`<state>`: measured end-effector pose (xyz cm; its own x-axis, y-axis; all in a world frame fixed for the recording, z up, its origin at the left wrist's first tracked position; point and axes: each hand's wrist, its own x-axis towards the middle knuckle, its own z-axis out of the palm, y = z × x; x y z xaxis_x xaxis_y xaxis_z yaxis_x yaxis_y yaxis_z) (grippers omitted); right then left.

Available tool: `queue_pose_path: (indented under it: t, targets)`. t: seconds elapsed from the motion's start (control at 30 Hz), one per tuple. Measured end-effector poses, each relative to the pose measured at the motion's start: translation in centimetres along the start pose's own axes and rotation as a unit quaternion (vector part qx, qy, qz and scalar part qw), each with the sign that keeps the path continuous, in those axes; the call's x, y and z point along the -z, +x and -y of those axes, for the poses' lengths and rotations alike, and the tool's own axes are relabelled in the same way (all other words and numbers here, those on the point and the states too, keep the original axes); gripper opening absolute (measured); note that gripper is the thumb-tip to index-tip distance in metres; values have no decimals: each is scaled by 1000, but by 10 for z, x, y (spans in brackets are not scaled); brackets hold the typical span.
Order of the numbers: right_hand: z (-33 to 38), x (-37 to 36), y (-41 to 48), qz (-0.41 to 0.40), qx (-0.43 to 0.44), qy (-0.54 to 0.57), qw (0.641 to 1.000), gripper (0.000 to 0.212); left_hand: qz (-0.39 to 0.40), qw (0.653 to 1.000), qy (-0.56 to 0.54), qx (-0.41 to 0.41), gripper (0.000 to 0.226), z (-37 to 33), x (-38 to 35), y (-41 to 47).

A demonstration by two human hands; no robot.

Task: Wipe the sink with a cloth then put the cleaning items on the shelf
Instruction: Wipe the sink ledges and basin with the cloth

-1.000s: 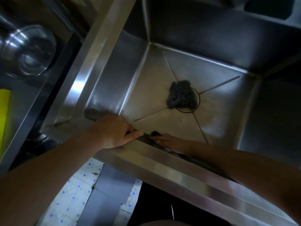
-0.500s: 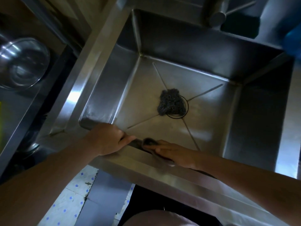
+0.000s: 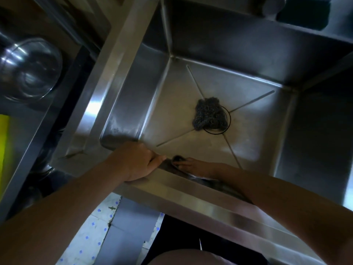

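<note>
At the far left edge is a strip of something yellow (image 3: 3, 150), and beyond it a steel bowl (image 3: 30, 67) sits on the dark counter beside the sink (image 3: 107, 88). My left hand (image 3: 136, 161) grips the sink's near rim at its left corner, with the fingers curled over the edge into the basin and the thumb lying along the top.

Just right of it, inside the basin, my right hand (image 3: 193, 166) lies against the near wall. Its fingers are stretched out flat and press the dark cloth (image 3: 177, 159) to the steel. The rim hides the thumb, so I cannot tell whether it hooks the cloth.

Further right and farther in, a grey wire scourer (image 3: 208, 115) lies on the sink floor, half covering the drain ring (image 3: 228, 123). Below the rim, dotted floor tiles (image 3: 91, 236) show.
</note>
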<state>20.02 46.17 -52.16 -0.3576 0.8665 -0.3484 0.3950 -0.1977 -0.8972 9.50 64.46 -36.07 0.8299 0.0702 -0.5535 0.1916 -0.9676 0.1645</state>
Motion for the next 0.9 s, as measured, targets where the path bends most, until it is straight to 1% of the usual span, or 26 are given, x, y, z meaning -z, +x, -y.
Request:
queue_pose_path:
  t: [0.03,0.07,0.1,0.13,0.17,0.2,0.27,0.47,0.6,0.67,0.77,0.8,0.9]
  targets:
    - [16,4,1,17,-65,44,997,65,-3,1000,-8,-1,50,1,0,0]
    - [42,13,0,19,-135,89,987,56,-6,1000,-16,-2,50,2,-1,-1]
    - [52,20,-3,-54,-162,15,985,46,-7,1000,-26,-4,50,2,-1,-2]
    - [49,21,-8,-72,-177,-16,981,42,-5,999,-36,-7,51,2,-1,-2]
    - [48,21,-11,-33,-210,14,977,41,-2,999,-43,-8,50,2,0,-2]
    - [53,23,-15,-29,-230,59,971,41,1,999,-46,-6,50,2,1,-2]
    - [69,26,-25,-55,-231,120,964,40,11,999,-38,0,50,0,2,-2]
    - [108,41,-67,-84,-221,125,964,37,-3,1000,22,12,56,-5,4,-3]
    - [120,45,-93,-135,-242,174,945,34,-30,994,100,-10,58,-10,5,-4]
    - [121,42,-101,-193,-239,203,930,32,-34,996,84,-9,58,-12,3,-4]
    - [119,36,-112,-279,-235,255,896,27,-55,998,35,-3,55,-25,4,-6]
    - [119,36,-118,-292,-240,256,890,26,-63,998,15,-2,54,-31,5,-6]
    - [117,36,-136,-295,-251,249,888,27,-80,996,-45,-7,50,-51,7,-5]
